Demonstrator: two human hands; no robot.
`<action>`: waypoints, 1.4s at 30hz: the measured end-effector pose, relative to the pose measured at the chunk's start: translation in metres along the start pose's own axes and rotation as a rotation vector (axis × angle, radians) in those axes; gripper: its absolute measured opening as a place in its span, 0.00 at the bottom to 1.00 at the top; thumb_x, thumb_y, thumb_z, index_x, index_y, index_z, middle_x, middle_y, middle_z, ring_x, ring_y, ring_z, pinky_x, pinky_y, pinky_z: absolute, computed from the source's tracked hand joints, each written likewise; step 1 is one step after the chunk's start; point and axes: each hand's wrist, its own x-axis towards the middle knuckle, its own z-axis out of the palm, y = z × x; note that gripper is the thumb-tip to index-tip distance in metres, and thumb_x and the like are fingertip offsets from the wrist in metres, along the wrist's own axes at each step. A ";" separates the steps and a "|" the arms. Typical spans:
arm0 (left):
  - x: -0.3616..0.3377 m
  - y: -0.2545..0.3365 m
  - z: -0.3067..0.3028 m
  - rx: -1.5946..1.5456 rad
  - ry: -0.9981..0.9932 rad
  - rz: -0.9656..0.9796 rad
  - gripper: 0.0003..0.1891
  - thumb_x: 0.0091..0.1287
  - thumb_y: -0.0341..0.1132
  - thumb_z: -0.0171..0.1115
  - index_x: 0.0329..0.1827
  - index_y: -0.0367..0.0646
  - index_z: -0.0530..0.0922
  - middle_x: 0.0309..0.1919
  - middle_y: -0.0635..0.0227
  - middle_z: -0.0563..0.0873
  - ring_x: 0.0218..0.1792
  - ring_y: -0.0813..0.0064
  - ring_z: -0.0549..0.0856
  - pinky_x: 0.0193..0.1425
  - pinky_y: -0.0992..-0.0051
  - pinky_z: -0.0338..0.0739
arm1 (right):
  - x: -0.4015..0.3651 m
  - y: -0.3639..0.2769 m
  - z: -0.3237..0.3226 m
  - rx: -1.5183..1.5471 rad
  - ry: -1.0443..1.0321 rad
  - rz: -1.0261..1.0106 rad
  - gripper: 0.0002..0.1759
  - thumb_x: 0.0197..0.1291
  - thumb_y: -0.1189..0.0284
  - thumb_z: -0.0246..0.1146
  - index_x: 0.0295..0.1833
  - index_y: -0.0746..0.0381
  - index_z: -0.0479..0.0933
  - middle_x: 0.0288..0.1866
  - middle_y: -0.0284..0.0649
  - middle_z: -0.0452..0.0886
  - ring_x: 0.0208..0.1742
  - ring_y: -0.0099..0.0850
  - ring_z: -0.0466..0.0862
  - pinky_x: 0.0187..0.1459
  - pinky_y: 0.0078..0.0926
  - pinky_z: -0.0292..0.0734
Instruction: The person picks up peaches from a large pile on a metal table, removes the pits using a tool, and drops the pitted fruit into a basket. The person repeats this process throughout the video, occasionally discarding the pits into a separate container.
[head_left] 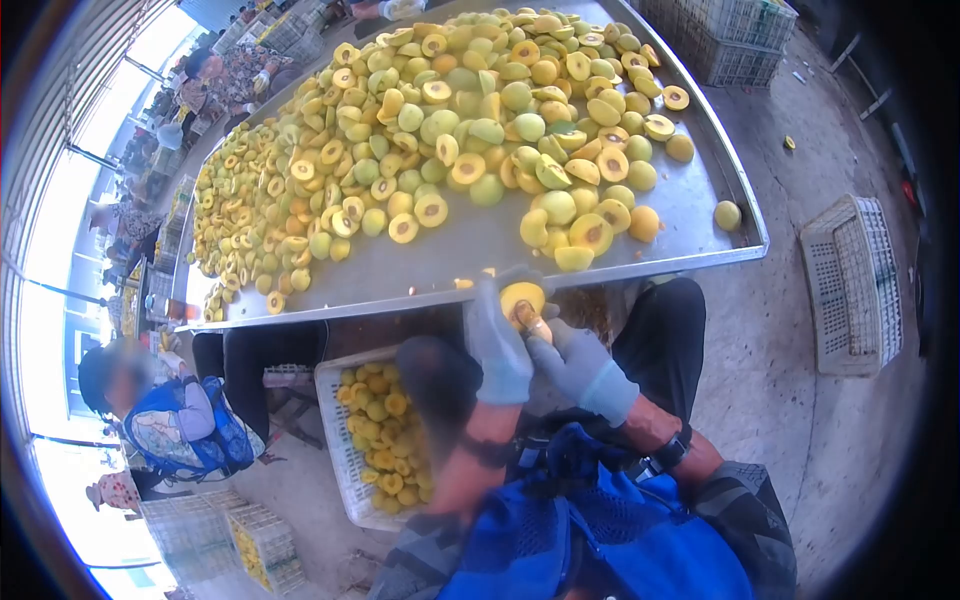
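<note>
A halved yellow fruit with a brown centre is held in my gloved left hand, just off the near edge of the metal table. My gloved right hand is closed beside it, around a small tool whose tip meets the fruit's centre; the tool's exact shape is unclear. Beyond my hands, a large heap of whole and halved yellow-green fruits covers much of the tabletop. One fruit lies alone near the table's right corner.
A white crate of pitted fruit halves stands on the floor to my left. Another white crate is at the right, with stacked crates behind. A person in a blue apron sits at the left. More people and crates are farther back.
</note>
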 end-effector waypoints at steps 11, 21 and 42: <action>0.002 0.014 -0.009 0.072 -0.133 0.065 0.28 0.80 0.48 0.42 0.41 0.32 0.85 0.30 0.58 0.88 0.28 0.70 0.86 0.35 0.73 0.84 | 0.002 0.007 0.002 0.153 -0.144 0.003 0.23 0.76 0.56 0.58 0.52 0.69 0.81 0.40 0.56 0.88 0.42 0.46 0.88 0.47 0.41 0.80; 0.018 0.023 -0.021 0.139 -0.687 0.363 0.32 0.80 0.53 0.41 0.34 0.32 0.83 0.31 0.57 0.87 0.32 0.69 0.85 0.41 0.72 0.81 | 0.003 0.019 -0.002 0.869 -0.504 0.169 0.27 0.80 0.46 0.51 0.34 0.56 0.71 0.18 0.26 0.65 0.13 0.17 0.62 0.14 0.17 0.55; -0.019 0.050 -0.225 0.882 0.542 0.802 0.23 0.61 0.12 0.61 0.59 0.35 0.76 0.45 0.55 0.87 0.46 0.64 0.88 0.51 0.68 0.82 | 0.018 0.080 0.001 1.092 -0.180 0.465 0.29 0.79 0.41 0.47 0.42 0.56 0.73 0.19 0.29 0.66 0.13 0.20 0.60 0.13 0.20 0.55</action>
